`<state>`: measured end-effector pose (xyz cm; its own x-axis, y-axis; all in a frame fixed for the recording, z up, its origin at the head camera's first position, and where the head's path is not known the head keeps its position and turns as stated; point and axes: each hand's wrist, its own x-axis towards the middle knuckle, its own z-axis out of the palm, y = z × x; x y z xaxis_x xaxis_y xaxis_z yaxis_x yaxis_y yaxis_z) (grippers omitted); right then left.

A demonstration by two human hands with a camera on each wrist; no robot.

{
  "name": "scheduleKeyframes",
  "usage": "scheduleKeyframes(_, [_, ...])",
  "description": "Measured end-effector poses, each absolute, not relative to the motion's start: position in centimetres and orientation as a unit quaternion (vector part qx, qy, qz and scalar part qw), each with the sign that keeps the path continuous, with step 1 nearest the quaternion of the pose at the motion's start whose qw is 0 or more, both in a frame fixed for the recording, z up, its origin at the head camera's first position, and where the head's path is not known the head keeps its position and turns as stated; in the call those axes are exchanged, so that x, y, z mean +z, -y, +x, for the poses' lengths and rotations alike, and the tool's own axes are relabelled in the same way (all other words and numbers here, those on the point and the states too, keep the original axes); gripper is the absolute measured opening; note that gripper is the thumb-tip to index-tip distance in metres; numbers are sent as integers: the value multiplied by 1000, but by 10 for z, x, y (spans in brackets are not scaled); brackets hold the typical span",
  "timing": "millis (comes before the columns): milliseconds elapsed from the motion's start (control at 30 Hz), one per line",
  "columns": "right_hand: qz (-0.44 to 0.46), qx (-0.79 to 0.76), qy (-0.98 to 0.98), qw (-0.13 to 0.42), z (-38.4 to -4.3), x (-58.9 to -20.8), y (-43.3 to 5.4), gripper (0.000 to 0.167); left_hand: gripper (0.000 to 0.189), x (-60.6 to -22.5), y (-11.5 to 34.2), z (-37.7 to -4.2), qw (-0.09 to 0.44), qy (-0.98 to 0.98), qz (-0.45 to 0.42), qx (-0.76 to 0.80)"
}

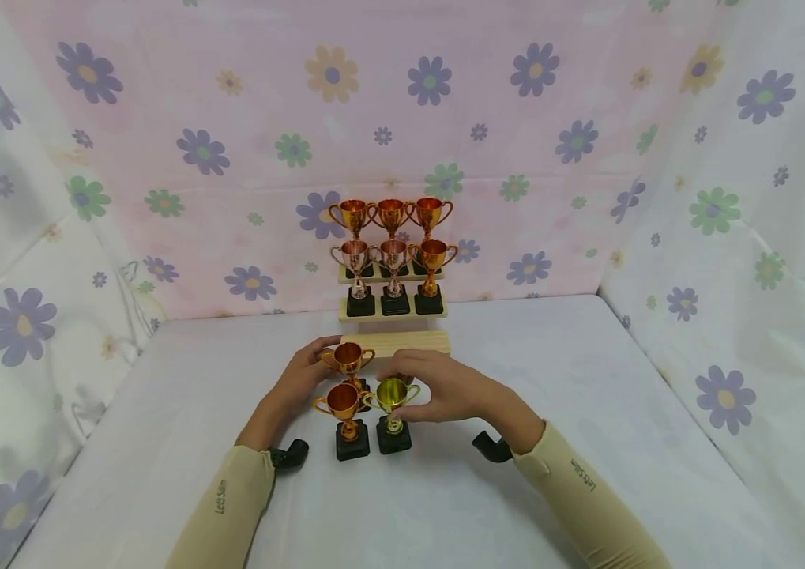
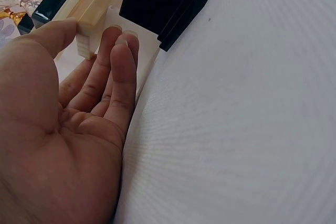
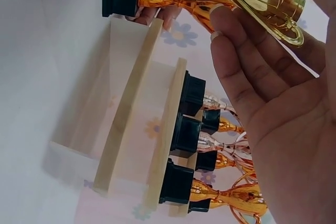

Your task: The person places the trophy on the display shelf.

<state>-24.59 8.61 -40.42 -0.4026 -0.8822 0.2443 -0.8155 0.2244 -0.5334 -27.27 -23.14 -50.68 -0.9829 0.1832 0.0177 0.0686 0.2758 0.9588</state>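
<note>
Beige sleeves (image 1: 590, 506) lettered "Let's Slim", right fingers (image 3: 231, 72) holding gold trophy (image 1: 393, 393)

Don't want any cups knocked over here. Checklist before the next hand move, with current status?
1. Right hand on the yellow-gold trophy: ok, thumb and fingers at its cup.
2. Yellow-gold trophy lifted off the white tabletop: cannot tell.
3. Its handle clear of the front orange trophy: not ok, the handles overlap in the head view; contact unclear.
4. Left hand on the bottom step: ok, thumb touches its left end; firmness cannot be seen.
5. Rear orange trophy upright: ok, in front of the bottom step.
6. Top-step trophies and middle-step trophies upright: ok, three each.
</note>
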Motion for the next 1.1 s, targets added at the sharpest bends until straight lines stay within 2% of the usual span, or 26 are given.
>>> scheduleKeyframes(800, [-550,-316,-773,-1,-254,-392,-99,46,57,-508,231,-276,49,-800,74,594])
scheduleKeyframes(1100, [-517,-310,-798,1,-254,-377,-101,48,60,-508,231,-275,53,-800,70,593])
